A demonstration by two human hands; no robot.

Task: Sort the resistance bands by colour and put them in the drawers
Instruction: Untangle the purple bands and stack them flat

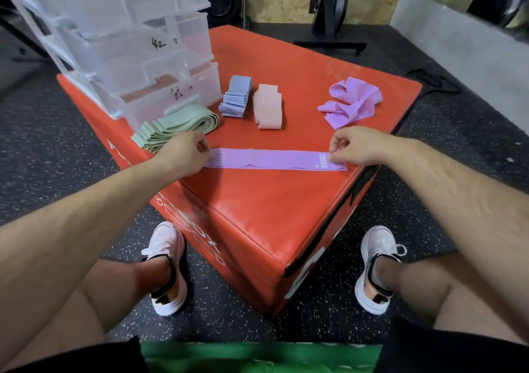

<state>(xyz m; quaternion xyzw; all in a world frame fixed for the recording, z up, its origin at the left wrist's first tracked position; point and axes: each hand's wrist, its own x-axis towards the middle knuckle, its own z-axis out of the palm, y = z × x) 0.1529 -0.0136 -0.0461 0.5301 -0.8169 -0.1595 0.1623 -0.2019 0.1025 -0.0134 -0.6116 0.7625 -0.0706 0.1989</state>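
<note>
A purple resistance band (269,159) lies flat and stretched out on the red box (257,209). My left hand (183,152) pinches its left end, and my right hand (352,145) pinches its right end by the label. Behind it lie a folded green stack (174,128), a blue stack (236,96), a pink stack (269,106) and a loose purple heap (353,101). The clear plastic drawer unit (137,43) stands at the back left of the box, its drawers marked with handwriting.
The red box sits on a dark speckled floor (57,132). My two feet in white shoes (169,267) flank its near corner. A black equipment stand (329,29) is behind the box, and a grey wall (472,52) rises at the right.
</note>
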